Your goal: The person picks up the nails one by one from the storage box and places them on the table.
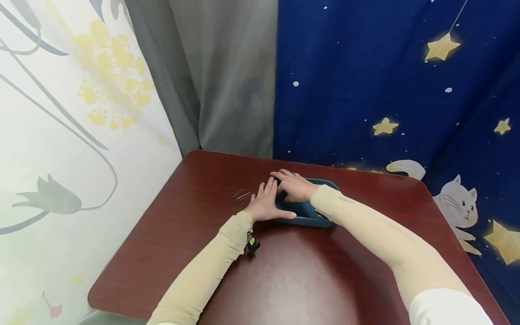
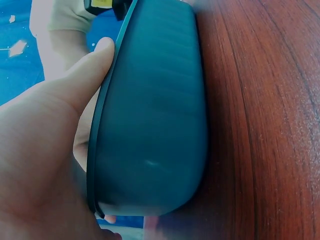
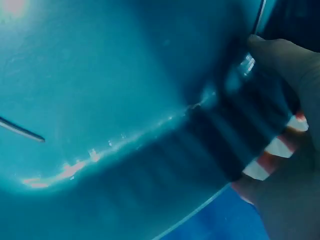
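A dark teal plastic tray [image 1: 308, 221] with a raised rim stands on the table under both hands. My left hand [image 1: 266, 205] lies spread at its left end, thumb along the near rim; in the left wrist view that thumb [image 2: 97, 65] rests against the rim. My right hand [image 1: 294, 186] reaches over the tray's far left part, with fingers extended across the rim and thumb inside. The right wrist view shows the thumb [image 3: 270, 50] at the end of a thin metal rod [image 3: 260, 17]. Another rod [image 3: 22, 131] lies on the tray floor.
Several thin metal rods [image 1: 243, 195] lie on the reddish-brown table [image 1: 195, 253], left of the tray. A grey curtain [image 1: 239, 90] and a blue star-patterned curtain [image 1: 345, 90] hang behind the table. A pale patterned curtain [image 1: 81, 158] hangs along the left.
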Action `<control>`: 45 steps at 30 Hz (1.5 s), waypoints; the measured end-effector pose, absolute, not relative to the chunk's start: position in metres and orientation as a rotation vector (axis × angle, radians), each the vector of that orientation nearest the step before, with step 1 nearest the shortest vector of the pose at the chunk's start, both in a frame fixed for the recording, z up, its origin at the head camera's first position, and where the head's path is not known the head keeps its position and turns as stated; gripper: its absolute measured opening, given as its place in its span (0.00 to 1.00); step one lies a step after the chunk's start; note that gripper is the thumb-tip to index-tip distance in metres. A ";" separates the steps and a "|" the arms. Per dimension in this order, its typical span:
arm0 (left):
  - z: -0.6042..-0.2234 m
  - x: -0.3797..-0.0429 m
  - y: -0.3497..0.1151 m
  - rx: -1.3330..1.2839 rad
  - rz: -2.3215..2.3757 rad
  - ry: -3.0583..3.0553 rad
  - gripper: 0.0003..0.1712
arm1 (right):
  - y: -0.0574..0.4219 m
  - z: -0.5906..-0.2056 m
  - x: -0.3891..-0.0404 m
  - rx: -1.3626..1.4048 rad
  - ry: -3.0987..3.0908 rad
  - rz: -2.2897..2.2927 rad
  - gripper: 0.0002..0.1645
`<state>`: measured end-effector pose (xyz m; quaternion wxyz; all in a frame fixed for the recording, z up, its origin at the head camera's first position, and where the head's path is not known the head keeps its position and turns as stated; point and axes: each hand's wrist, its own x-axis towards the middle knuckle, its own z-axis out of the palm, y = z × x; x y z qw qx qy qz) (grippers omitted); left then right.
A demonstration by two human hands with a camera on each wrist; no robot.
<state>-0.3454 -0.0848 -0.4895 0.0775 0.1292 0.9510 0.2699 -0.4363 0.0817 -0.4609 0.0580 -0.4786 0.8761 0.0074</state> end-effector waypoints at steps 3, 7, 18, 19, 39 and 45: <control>-0.489 -0.345 -0.083 0.400 0.800 2.843 0.80 | 0.081 -0.470 -0.440 -1.512 2.671 0.037 0.25; -0.491 -0.346 -0.083 0.403 0.769 2.844 0.80 | 0.083 -0.481 -0.444 -1.575 2.697 0.013 0.26; -0.491 -0.348 -0.085 0.394 0.772 2.846 0.81 | 0.085 -0.482 -0.446 -1.559 2.699 0.097 0.18; -0.491 -0.348 -0.085 0.394 0.773 2.842 0.82 | 0.087 -0.480 -0.445 -1.545 2.692 0.091 0.15; -0.492 -0.351 -0.087 0.376 0.769 2.873 0.81 | 0.128 -0.437 -0.428 -1.550 2.760 0.013 0.06; -0.493 -0.351 -0.085 0.382 0.757 2.876 0.81 | 0.140 -0.433 -0.422 -1.550 2.794 0.019 0.03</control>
